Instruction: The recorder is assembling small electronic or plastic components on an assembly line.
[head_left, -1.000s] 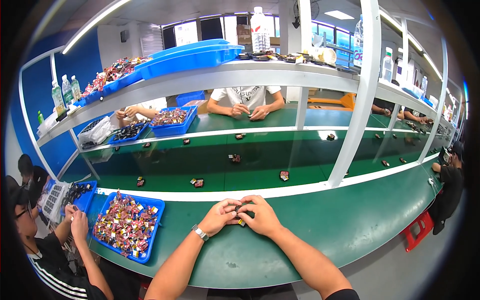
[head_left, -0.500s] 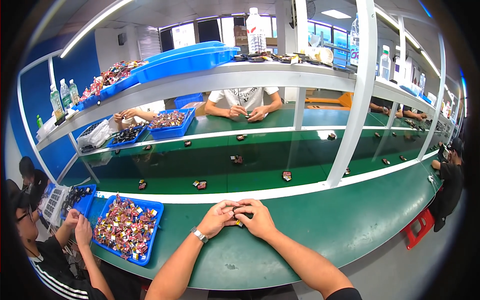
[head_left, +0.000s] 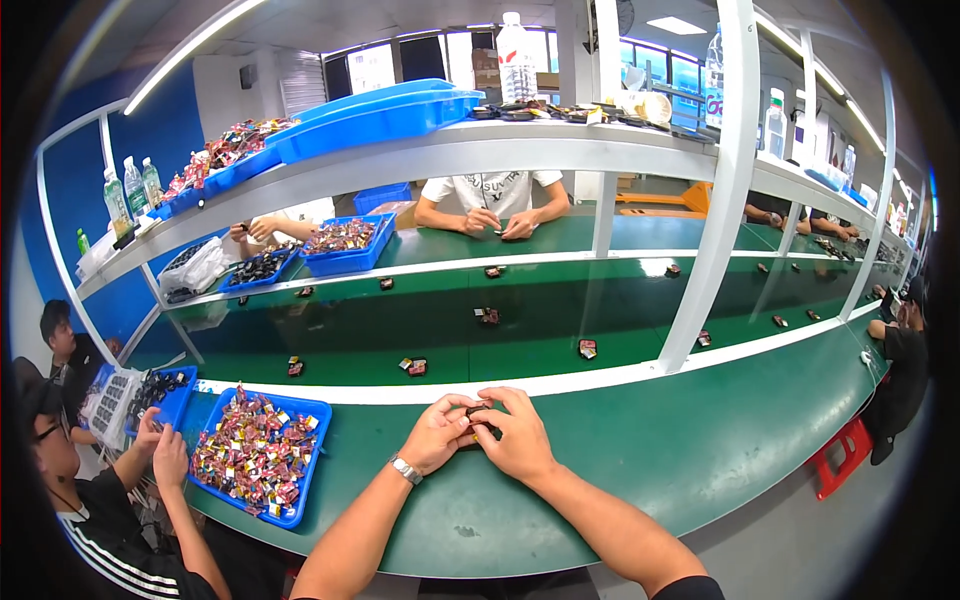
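Over the near edge of the green bench (head_left: 640, 470), my left hand (head_left: 434, 438) and my right hand (head_left: 516, 440) meet, fingers closed around a small dark casing (head_left: 476, 410). Both thumbs and fingertips press on it from either side, hiding most of it. A bit of reddish-brown shows between the fingers. On my left wrist is a metal-band watch (head_left: 405, 470). Left of my hands stands a blue tray (head_left: 322, 425) heaped with small red circuit pieces (head_left: 255, 450) bearing white and yellow tabs.
Beyond a white rail (head_left: 370, 394), a green conveyor belt (head_left: 510, 345) carries several casings with red pieces (head_left: 587, 349). White posts (head_left: 708, 200) hold a shelf (head_left: 500, 145) with trays and bottles. A co-worker's hands (head_left: 160, 450) work at left; another person (head_left: 490, 205) sits opposite.
My fingers have shifted on the casing, the right hand's fingers rising a little higher over it. Pieces on the belt have moved slightly right. The left co-worker's hands have lifted slightly.
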